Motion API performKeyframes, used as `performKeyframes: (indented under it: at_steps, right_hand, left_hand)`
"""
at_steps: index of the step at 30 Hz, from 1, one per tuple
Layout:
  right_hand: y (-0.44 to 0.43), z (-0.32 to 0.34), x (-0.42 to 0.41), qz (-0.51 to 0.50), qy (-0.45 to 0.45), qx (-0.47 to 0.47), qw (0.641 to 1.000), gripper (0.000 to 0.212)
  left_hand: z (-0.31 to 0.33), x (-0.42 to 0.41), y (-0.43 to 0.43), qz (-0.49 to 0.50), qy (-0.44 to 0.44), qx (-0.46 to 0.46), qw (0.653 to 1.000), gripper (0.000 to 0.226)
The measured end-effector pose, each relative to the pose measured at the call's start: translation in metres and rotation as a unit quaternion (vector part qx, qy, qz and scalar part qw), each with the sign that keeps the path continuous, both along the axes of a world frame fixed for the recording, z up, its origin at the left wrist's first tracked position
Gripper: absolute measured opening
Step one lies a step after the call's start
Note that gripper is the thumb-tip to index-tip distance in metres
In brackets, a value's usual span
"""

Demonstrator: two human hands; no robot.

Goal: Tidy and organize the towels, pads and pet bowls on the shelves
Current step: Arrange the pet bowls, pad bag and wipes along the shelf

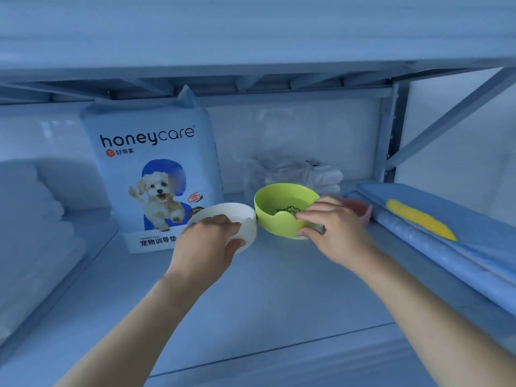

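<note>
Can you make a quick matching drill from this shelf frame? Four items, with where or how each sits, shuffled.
Items:
1. white bowl
2. green bowl
3. pad pack
4. pink bowl

Places/states:
A. standing upright at the back of the shelf, behind the left hand
B. gripped at the rim by the right hand
C. partly hidden behind the right hand, next to the blue mat
D. gripped at the rim by the left hand

Pairs: 1-D, 2-B, 3-A, 4-C
</note>
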State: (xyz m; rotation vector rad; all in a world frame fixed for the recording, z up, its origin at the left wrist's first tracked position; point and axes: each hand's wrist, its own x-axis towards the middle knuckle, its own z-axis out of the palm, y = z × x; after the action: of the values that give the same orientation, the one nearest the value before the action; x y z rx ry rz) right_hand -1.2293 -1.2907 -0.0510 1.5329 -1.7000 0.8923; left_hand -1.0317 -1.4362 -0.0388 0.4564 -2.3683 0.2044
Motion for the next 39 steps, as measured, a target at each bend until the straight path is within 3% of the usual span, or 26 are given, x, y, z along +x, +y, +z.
performKeyframes:
  at_steps: [8, 16, 23, 39]
  right_hand:
    - [0.024, 0.006, -0.085, -0.037, -0.028, 0.02, 0.999, 0.027]
    - [0.03, 0.006, -0.129, -0.08, -0.051, 0.009, 0.995, 0.032]
    - [0.023, 0.006, -0.153, -0.106, -0.08, 0.003, 0.991, 0.032]
    - [0.008, -0.014, -0.164, -0.129, -0.149, 0.106, 0.975, 0.032]
  left_hand:
    - [0.01, -0.091, 0.022, -0.01, -0.002, 0.005, 1.0, 0.021]
    - [0.019, -0.15, 0.033, -0.011, -0.021, 0.038, 0.999, 0.019]
    - [0.016, -0.175, 0.039, 0.007, -0.045, 0.057, 0.997, 0.019]
    - [0.006, -0.199, 0.035, 0.042, -0.061, 0.03, 0.997, 0.021]
